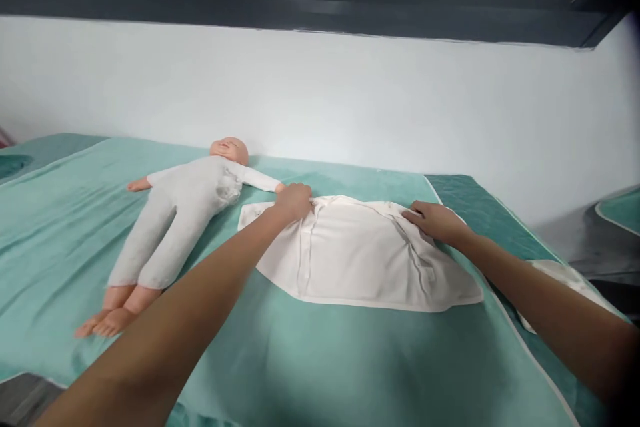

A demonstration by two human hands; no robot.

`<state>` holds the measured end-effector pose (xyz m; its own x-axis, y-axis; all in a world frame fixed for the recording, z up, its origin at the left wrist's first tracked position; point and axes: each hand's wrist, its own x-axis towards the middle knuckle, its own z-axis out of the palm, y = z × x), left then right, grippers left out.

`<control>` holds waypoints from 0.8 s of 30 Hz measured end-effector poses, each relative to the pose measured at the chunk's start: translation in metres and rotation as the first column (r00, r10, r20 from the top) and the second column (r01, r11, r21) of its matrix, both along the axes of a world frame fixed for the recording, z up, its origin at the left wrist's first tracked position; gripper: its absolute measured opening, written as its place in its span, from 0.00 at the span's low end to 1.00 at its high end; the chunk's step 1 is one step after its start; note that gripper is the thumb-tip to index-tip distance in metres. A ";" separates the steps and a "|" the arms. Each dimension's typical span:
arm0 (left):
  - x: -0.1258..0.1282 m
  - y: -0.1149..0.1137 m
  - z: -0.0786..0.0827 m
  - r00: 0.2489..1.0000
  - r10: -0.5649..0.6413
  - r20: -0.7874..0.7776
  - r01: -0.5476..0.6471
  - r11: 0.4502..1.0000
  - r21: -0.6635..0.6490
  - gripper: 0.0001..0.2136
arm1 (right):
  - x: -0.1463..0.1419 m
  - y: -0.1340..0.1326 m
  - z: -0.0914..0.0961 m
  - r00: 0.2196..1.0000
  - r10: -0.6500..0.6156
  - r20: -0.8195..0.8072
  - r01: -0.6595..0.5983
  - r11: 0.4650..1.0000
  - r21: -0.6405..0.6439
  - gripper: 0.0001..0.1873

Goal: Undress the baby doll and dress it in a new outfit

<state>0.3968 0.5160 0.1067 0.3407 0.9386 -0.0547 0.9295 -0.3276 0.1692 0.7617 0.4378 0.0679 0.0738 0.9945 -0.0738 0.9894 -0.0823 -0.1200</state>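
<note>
A white baby garment [357,253] lies spread on the green sheet [345,347], its top edge bunched a little. At its upper left, my left hand [294,201] is closed on the fabric. My right hand [436,221] pinches the garment's upper right part between thumb and fingers. To the left, a baby doll [187,190] in a white long-sleeved suit lies on its back, head toward the wall and bare feet toward me. The doll's outstretched hand is right beside my left hand.
A white wall [320,100] stands behind the bed, below a dark window frame [320,10] with bars. At the right, another white cloth [565,277] lies partly behind my right forearm, on a darker green cover [480,207].
</note>
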 end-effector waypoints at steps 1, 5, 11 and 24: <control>0.002 0.001 0.001 1.000 0.024 0.008 -0.024 1.000 0.019 0.12 | -0.002 0.000 0.002 1.000 -0.005 0.018 0.006 1.000 -0.004 0.32; 0.017 0.007 0.005 0.992 0.121 0.029 -0.123 0.989 0.078 0.17 | 0.007 0.003 0.012 0.993 -0.050 0.103 0.045 0.998 0.048 0.30; 0.044 0.025 0.000 0.987 0.162 0.018 -0.163 0.973 0.165 0.15 | 0.028 0.024 0.019 0.985 -0.132 0.107 0.116 0.984 0.137 0.31; -0.072 -0.021 0.015 0.996 0.093 0.003 -0.081 0.850 0.521 0.18 | -0.005 0.021 0.006 1.000 -0.024 0.012 0.020 0.968 0.250 0.27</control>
